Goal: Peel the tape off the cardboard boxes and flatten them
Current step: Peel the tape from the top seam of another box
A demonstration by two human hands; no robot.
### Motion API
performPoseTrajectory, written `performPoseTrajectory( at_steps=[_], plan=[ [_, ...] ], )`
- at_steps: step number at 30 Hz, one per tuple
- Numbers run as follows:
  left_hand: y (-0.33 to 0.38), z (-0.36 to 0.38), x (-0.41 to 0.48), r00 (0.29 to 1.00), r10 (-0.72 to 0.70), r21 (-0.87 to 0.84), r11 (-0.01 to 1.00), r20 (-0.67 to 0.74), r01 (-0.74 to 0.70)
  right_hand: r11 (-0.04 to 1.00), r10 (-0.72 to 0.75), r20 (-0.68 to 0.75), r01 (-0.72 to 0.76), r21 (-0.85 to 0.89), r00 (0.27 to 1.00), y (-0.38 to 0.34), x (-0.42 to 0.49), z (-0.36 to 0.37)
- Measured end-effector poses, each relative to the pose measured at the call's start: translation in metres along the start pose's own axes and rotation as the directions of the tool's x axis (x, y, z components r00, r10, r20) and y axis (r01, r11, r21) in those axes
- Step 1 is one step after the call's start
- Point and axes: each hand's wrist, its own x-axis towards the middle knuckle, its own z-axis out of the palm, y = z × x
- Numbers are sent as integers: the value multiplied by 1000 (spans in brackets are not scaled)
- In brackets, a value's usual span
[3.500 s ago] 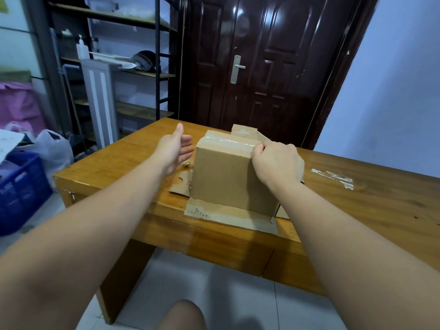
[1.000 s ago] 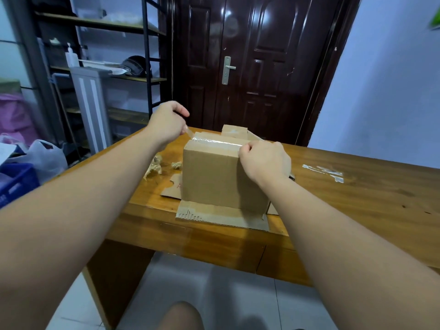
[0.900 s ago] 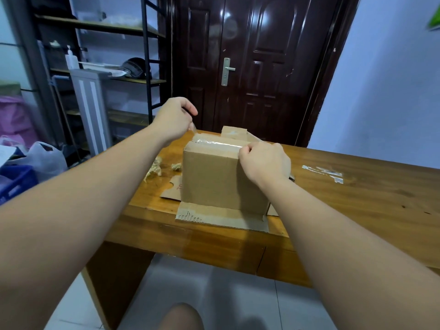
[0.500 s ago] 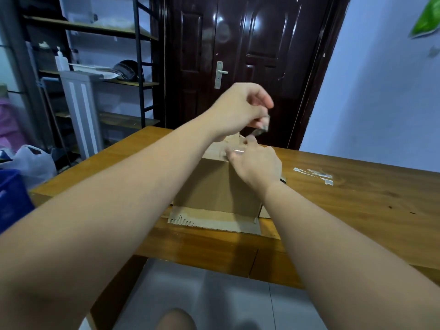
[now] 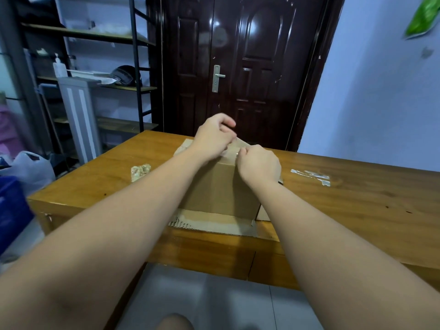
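Left hand [image 5: 213, 139] pinching clear tape [image 5: 241, 145] off cardboard box [image 5: 219, 189] top; right hand [image 5: 258, 163] gripping box edge. Peeling underway, flattening not begun.

One cardboard box [image 5: 219, 191], one left hand [image 5: 212, 141], one right hand [image 5: 258, 164], one crumpled wad [image 5: 141, 171], one table [image 5: 357, 206].

We've got a glossy dark brown panelled door [image 5: 257, 67] ahead, pale blue wall [image 5: 381, 103] to its right, black metal rack with wooden shelves [image 5: 135, 67] on the left, grey floor tiles [image 5: 214, 301] under the orange-brown wooden table [image 5: 357, 206]
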Motion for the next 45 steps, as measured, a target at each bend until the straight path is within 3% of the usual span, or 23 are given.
performPoseTrajectory(
  at_steps=[4,8,10,13,15,17,19,22,24,27,29,32,36,40,43,45],
  plan=[
    [-13,0,2,979,1,301,952,202,-63,978,124,9,-124,171,992,2,9,-2],
    [-12,9,1,976,-15,570,814,216,-114,872,264,-15,-231,432,965,5,14,-2],
    [-11,12,0,977,-17,584,804,213,-113,718,374,3,-292,632,927,11,15,-3],
    [-10,10,-1,974,-23,611,782,226,-123,248,578,186,-388,888,794,29,17,-9],
    [-9,8,-1,968,-12,623,767,252,-153,-10,635,308,-391,920,709,48,14,-10],
    [-8,8,-1,962,4,637,749,274,-185,-79,647,365,-417,905,669,66,9,-11],
    [-9,10,0,962,14,644,740,274,-194,-119,597,410,-429,895,689,76,4,-15],
    [-11,11,2,962,15,650,734,274,-197,-314,474,485,-374,873,735,79,0,-26],
    [-13,11,3,960,-2,661,725,281,-192,-394,482,494,-325,860,724,87,-1,-28],
    [-14,11,4,960,-5,662,726,281,-190,-330,572,478,-346,878,667,109,0,-18],
    [-15,11,4,960,-5,666,721,281,-191,-211,643,440,-408,889,626,125,-3,-12],
    [-15,12,4,959,-8,671,716,284,-193,19,684,367,-519,855,630,139,-13,-8],
    [-14,12,3,958,-9,672,714,287,-194,78,777,329,-602,795,536,138,-11,-15],
    [-14,12,2,959,-5,660,727,284,-192,410,715,174,-608,680,677,120,9,-22],
    [-14,12,1,961,-6,656,732,276,-184,526,591,68,-449,722,803,88,19,-34],
    [-14,11,2,964,-22,635,756,265,-157,546,463,29,-311,778,886,62,24,-44]
  ],
)
